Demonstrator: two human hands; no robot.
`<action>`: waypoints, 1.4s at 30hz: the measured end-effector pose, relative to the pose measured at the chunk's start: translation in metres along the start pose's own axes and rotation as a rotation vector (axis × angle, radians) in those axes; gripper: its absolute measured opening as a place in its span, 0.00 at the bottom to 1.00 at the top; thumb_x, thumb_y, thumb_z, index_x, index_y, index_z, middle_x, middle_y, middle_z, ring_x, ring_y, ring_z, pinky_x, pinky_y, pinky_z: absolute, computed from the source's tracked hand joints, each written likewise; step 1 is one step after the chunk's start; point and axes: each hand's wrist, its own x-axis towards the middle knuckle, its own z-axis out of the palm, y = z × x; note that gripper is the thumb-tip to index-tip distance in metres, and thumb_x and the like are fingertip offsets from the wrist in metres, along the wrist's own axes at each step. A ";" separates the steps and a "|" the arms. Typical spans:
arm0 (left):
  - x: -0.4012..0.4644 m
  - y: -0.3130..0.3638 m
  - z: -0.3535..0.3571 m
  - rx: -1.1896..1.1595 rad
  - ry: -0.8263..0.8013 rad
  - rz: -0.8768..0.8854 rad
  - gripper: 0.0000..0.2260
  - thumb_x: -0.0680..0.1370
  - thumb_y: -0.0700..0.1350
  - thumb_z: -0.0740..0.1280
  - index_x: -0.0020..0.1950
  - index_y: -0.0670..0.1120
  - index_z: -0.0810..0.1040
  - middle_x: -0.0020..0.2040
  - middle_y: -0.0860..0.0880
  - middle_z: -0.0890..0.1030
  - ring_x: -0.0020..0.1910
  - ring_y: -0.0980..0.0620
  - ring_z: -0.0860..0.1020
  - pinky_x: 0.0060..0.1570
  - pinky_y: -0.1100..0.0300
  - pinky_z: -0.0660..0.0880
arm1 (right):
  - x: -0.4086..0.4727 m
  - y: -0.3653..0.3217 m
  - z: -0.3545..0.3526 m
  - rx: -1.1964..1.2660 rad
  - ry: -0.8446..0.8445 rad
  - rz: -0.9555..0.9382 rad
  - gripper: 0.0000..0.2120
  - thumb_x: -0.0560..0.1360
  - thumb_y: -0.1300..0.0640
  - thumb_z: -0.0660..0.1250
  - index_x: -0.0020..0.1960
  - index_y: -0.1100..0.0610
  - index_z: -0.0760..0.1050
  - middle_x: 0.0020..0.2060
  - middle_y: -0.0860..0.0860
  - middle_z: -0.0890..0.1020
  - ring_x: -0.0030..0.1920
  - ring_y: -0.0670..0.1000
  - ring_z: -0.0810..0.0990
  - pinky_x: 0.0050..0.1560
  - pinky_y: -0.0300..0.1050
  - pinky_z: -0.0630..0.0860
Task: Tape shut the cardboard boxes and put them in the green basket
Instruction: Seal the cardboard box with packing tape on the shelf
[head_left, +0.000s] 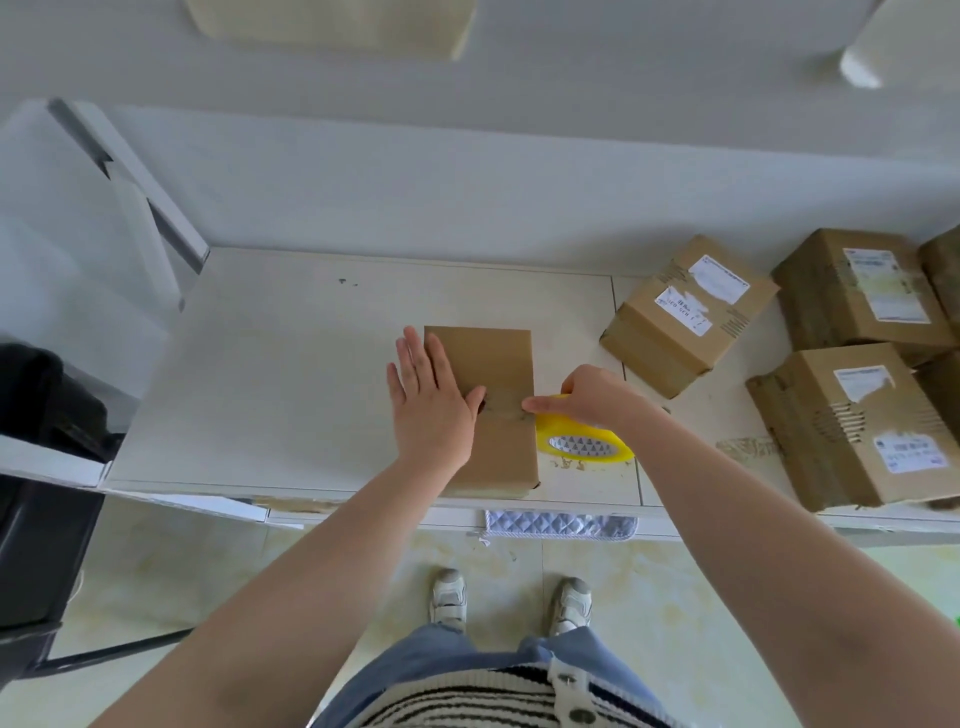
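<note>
A person's left hand (428, 402) lies flat with fingers straight and spread on the left half of a cardboard box (491, 410), the thumb reaching toward the middle of its top. The right hand (592, 397) curls around a yellow tape roll (584, 439) at the box's right edge, forefinger stretched onto the box top. The box sits near the front edge of a pale table (270, 374), its long axis running away from the person. Three labelled boxes (685, 317) stand on the table to the right, well apart from it.
</note>
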 end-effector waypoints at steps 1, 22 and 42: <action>-0.002 0.006 -0.002 -0.025 -0.016 -0.029 0.35 0.83 0.59 0.49 0.78 0.38 0.37 0.77 0.34 0.35 0.78 0.38 0.40 0.76 0.44 0.41 | -0.001 0.001 0.000 0.004 -0.002 -0.001 0.35 0.62 0.22 0.65 0.32 0.57 0.68 0.27 0.50 0.70 0.30 0.51 0.72 0.31 0.44 0.64; 0.013 -0.031 -0.011 -0.504 -0.222 -0.245 0.64 0.51 0.84 0.48 0.79 0.53 0.36 0.80 0.45 0.39 0.78 0.40 0.48 0.74 0.43 0.49 | -0.033 -0.022 -0.044 0.268 -0.057 -0.384 0.23 0.75 0.40 0.67 0.40 0.61 0.79 0.31 0.53 0.72 0.32 0.50 0.69 0.37 0.47 0.65; 0.015 -0.033 -0.038 -0.400 -0.433 -0.265 0.69 0.52 0.84 0.62 0.76 0.52 0.27 0.78 0.44 0.33 0.78 0.39 0.42 0.71 0.35 0.52 | -0.042 -0.056 -0.011 -0.013 0.104 -0.230 0.28 0.75 0.33 0.61 0.33 0.57 0.68 0.28 0.51 0.67 0.29 0.50 0.66 0.29 0.43 0.61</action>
